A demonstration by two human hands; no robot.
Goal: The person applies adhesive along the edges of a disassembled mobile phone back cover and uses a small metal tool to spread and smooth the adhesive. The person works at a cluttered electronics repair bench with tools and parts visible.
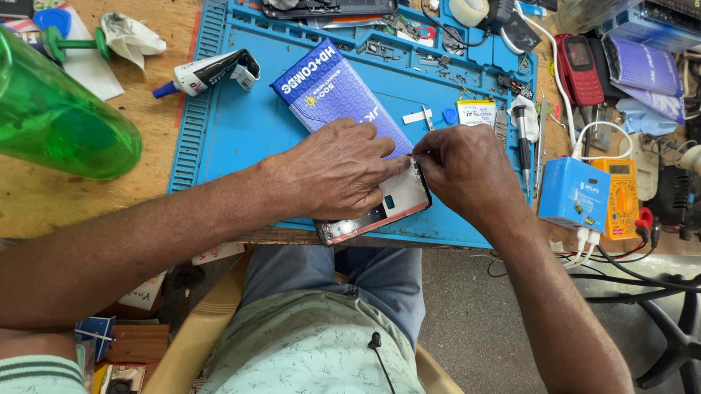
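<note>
A smartphone (pixel 397 201) lies back-up near the front edge of the blue repair mat (pixel 231 123); its rear is pale with a reddish rim. My left hand (pixel 336 174) presses flat on the phone and holds it down. My right hand (pixel 466 166) is pinched at the phone's upper right corner, fingertips closed on something small and thin that I cannot make out. A blue-purple flat package (pixel 327 85) lies on the mat just behind my left hand.
A green plastic bottle (pixel 45 114) lies at the left on the wooden bench. A glue tube (pixel 206 71), tape roll (pixel 468 5), red keypad phone (pixel 579 68), blue box (pixel 574 193), orange multimeter (pixel 621 195), small battery (pixel 476 111), tools and cables crowd the back and right.
</note>
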